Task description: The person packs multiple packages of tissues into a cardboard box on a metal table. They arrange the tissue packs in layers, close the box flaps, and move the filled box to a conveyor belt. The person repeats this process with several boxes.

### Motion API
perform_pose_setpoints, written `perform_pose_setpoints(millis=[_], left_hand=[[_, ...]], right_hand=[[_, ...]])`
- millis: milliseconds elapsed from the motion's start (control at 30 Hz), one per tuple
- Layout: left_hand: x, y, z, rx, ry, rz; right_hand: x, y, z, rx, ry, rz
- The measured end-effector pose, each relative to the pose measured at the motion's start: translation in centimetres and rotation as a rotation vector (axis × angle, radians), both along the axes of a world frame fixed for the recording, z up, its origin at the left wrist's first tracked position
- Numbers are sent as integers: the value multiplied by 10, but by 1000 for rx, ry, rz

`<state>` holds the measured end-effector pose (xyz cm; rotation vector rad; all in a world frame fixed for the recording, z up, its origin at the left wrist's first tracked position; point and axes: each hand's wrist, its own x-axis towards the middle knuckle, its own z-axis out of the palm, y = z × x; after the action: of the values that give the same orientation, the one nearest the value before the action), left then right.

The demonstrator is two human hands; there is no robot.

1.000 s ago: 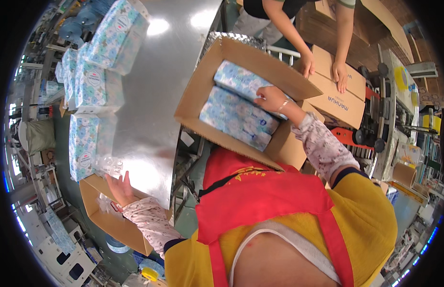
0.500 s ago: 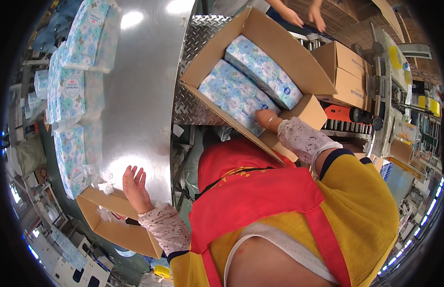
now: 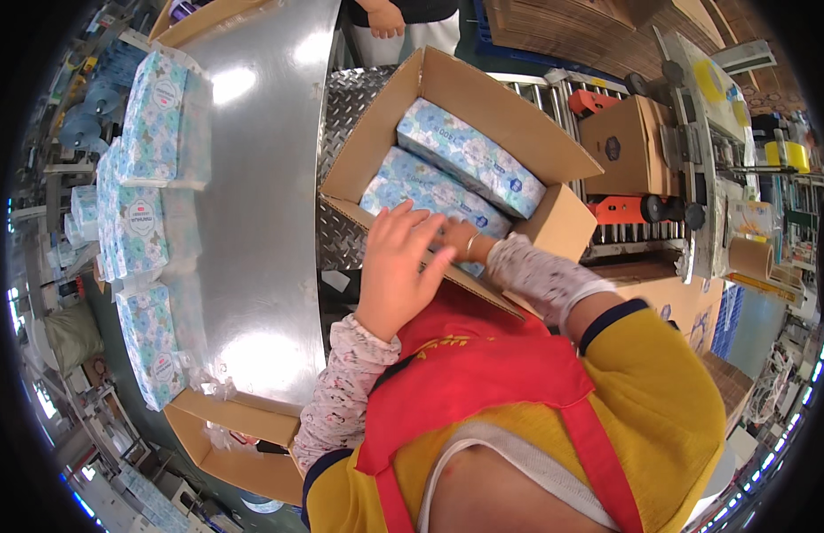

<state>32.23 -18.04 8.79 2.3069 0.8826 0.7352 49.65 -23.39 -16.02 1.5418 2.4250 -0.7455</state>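
Note:
An open brown cardboard carton (image 3: 521,96) stands at the middle, tilted across my view, its flaps up. Two soft packs with blue floral print lie side by side inside: the far pack (image 3: 469,158) and the near pack (image 3: 408,178). My left hand (image 3: 398,271) is over the carton's near left wall, fingers outstretched and holding nothing. Behind it, my right hand (image 3: 461,240) reaches over the near wall beside the near pack. Its fingertips are hidden by the left hand, so I cannot see whether they grip the pack.
Several similar floral packs (image 3: 141,222) line the left side of the metal table (image 3: 261,195). A small open carton (image 3: 199,417) sits at its near end. A closed carton (image 3: 620,147) rests on the roller conveyor (image 3: 625,233) at right. Beyond the table, another person's hand (image 3: 387,21) shows.
My left hand has come from the table over to the carton's near edge. My right hand has shifted slightly left. The closed carton has moved nearer along the rollers; the other person's hands have drawn back.

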Motion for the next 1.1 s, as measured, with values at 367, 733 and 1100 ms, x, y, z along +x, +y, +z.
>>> perform_pose_setpoints(millis=[367, 733, 1100], left_hand=[[-26, -16, -3, -491, 570, -78], [32, 3, -41, -990, -333, 272], [-32, 3, -36, -69, 581, 165]], right_hand=[[13, 35, 61, -743, 1266, -956], [25, 30, 188, -637, 1223, -920], [57, 30, 172, -134, 426, -161]])
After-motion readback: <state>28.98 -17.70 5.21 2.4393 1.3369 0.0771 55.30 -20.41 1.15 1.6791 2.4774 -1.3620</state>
